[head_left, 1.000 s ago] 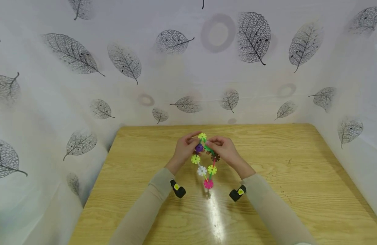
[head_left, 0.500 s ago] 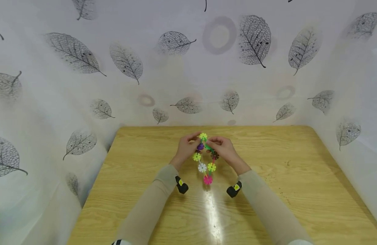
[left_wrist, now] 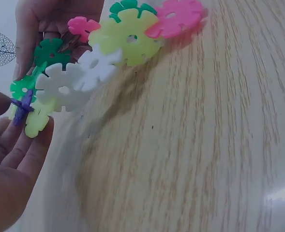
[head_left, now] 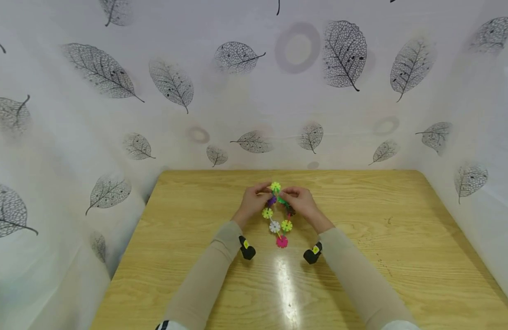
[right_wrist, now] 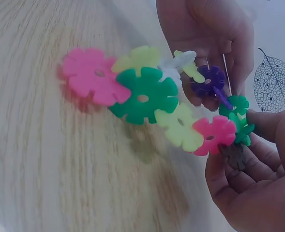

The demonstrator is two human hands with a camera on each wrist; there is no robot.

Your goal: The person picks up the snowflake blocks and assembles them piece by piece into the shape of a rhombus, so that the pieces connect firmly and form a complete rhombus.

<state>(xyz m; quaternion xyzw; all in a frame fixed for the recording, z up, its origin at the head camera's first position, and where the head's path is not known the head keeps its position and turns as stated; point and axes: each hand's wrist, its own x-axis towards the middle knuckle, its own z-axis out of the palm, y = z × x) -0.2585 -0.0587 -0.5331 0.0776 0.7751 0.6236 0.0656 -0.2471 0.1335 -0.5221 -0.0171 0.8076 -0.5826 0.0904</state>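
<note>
A loop of slotted plastic snowflake discs [head_left: 275, 226] hangs between both hands above the table. Its lowest disc is pink [head_left: 282, 241], and a yellow one [head_left: 275, 187] tops it. My left hand [head_left: 251, 201] pinches the loop's left side by a purple disc [left_wrist: 23, 107], thumb on one side and fingers on the other. On the opposite side my right hand [head_left: 302, 202] grips the green discs [right_wrist: 241, 126] between thumb and fingers, with a brown disc [right_wrist: 235, 157] against its fingers. White discs [left_wrist: 64, 89] show clearly in the left wrist view. Fingers partly cover the upper joints.
The wooden table [head_left: 188, 220] lies beneath the hands, its far edge meeting a leaf-printed curtain [head_left: 254, 101]. A black wrist camera [head_left: 247, 248] sits on the left sleeve and another black camera [head_left: 313, 253] on the right. Light glares off the tabletop near the front.
The wrists have drawn slightly closer together, and the loop's pink bottom has risen a little in view. Both hands keep their hold on the discs.
</note>
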